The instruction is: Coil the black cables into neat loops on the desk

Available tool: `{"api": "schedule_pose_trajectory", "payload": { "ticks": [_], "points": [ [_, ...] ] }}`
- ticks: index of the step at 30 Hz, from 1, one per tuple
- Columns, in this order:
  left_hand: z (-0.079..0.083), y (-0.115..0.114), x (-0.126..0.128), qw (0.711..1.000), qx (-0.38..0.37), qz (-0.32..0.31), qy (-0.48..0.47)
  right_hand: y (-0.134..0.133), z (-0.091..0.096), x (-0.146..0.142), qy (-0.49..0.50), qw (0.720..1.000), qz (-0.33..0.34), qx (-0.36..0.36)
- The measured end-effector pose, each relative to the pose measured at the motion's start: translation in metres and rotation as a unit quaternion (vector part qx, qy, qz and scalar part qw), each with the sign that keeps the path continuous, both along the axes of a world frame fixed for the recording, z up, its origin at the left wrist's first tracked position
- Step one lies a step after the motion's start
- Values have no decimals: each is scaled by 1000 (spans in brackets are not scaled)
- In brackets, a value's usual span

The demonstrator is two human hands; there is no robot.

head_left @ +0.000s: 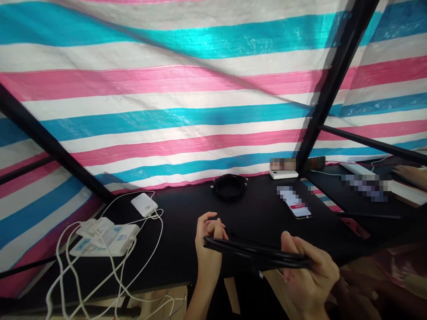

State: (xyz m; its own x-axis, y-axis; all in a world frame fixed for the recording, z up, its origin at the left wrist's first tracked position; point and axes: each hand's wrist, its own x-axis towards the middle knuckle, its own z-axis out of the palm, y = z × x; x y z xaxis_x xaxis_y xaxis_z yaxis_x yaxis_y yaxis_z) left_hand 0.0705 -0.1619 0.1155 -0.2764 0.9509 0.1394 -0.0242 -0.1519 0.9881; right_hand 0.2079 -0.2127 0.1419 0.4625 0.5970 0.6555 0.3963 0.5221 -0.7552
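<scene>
A coil of black cable [256, 252] is held up in front of me, seen nearly edge-on above the front of the black table. My right hand [308, 271] is closed round its right end, thumb and fingers pinching the loops. At the left end, my left hand [209, 244] has its fingers bent inward against the coil; part of their contact is hidden. A small pale tip [260, 274] hangs below the coil. Farther back on the table lies a second coil of black cable [229, 187] with light connector ends.
On the left are a white power strip [123, 240] with tangled white cords and a white power bank [144, 204]. A phone [295, 202] and a white device [283, 174] lie to the right. Dark frame posts [328, 102] stand before striped sheeting. Another person's hand [408, 175] is far right.
</scene>
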Motion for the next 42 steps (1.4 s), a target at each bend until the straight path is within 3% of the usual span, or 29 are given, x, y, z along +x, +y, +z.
{"api": "schedule_pose_trajectory", "payload": {
  "ticks": [3,6,9,12,16,19,22,25,30,32,35,38,42],
  "points": [
    [-7,1,7,995,18,98,22,0,-2,2,59,998,-25,16],
    [-21,5,18,985,-34,153,-67,-3,-7,-2,98,995,-22,21],
    [-28,2,28,981,-101,35,-161,-8,-12,-14,120,993,-4,17],
    [-16,-9,30,959,-135,-70,-241,-8,-12,-27,143,987,76,-1],
    [9,-22,23,952,-123,-86,-265,3,-4,-21,207,940,269,-42],
    [17,-26,15,960,-105,-80,-246,11,-1,0,192,918,327,-117],
    [12,-27,6,974,-95,-73,-194,14,-1,20,128,932,285,-185],
    [5,-24,-4,989,-86,-50,-112,11,2,25,40,947,240,-208],
    [12,-25,-10,997,-43,-42,43,7,9,16,-64,927,296,-222],
    [18,-29,-7,996,-46,-48,58,7,8,13,-64,927,302,-213],
    [23,-37,1,998,-40,-32,44,8,6,14,-66,952,239,-180],
    [23,-42,8,999,17,-1,42,10,4,15,-81,976,152,-133],
    [20,-43,12,992,72,5,102,10,3,17,-92,985,109,-99]
  ]
}}
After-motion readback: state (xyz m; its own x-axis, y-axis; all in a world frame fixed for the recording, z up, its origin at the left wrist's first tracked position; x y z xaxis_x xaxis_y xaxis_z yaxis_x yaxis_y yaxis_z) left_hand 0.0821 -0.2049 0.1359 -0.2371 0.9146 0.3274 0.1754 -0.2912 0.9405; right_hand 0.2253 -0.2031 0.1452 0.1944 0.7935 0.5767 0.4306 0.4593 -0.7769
